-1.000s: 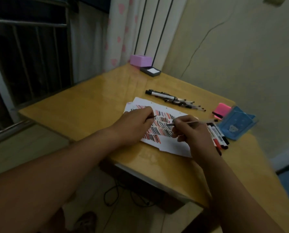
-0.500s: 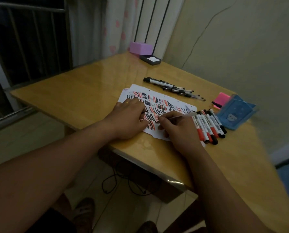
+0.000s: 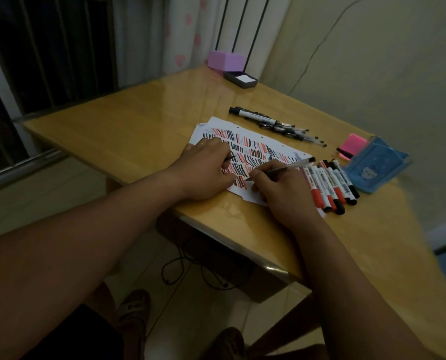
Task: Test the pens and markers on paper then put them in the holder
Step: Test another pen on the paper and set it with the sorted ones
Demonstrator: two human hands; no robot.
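A white paper sheet [image 3: 258, 141] covered in red and black strokes lies on the wooden table [image 3: 138, 120]. My right hand [image 3: 281, 188] grips a thin clear pen [image 3: 292, 166], its tip touching the paper. My left hand [image 3: 206, 172] rests on the sheet and holds a small black pen cap [image 3: 229, 159] between its fingers. Several red and black markers [image 3: 330, 185] lie in a row right of my right hand. A pile of pens [image 3: 276, 123] lies beyond the paper. A blue holder [image 3: 375, 168] lies on its side at the right.
A pink pad [image 3: 353, 146] sits by the blue holder. At the far corner stand a purple box [image 3: 225, 59] and a dark tray with a white note [image 3: 241, 79]. The wall runs along the table's right side. A cable [image 3: 190, 268] and my feet show below.
My right hand has brought the pen tip down and toward me onto the lower part of the paper. My left hand stays on the sheet with the cap.
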